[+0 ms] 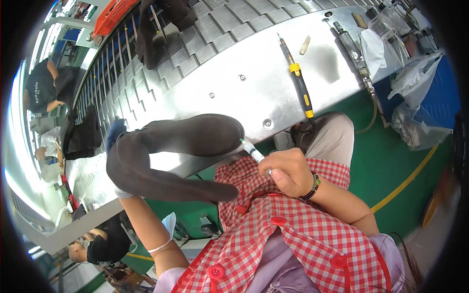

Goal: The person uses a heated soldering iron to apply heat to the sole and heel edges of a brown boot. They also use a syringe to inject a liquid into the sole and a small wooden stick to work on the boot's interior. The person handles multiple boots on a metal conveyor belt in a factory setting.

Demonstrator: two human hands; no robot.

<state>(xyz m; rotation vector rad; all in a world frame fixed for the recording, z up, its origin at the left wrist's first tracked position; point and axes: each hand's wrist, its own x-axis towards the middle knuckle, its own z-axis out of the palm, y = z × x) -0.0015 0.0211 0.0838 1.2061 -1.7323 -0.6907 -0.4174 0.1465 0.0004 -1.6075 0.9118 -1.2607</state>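
A dark brown suede boot [181, 146] covers my left hand, which is pushed inside its shaft and hidden; only my left forearm shows below it. The boot's toe points right, over the edge of the steel bench [254, 83]. My right hand [288, 171] is closed on a thin white pen-like tool [252, 150], with its tip touching the boot near the toe and sole edge. A dark bead bracelet is on my right wrist.
On the bench lie a yellow-and-black hand tool [299, 80], a grey pneumatic tool [354, 51] with hose, a white cloth [373, 49] and a small beige piece [305, 45]. Dark boots [151, 29] ride the slatted conveyor. Other people work at left. Plastic bags [415, 97] hang right.
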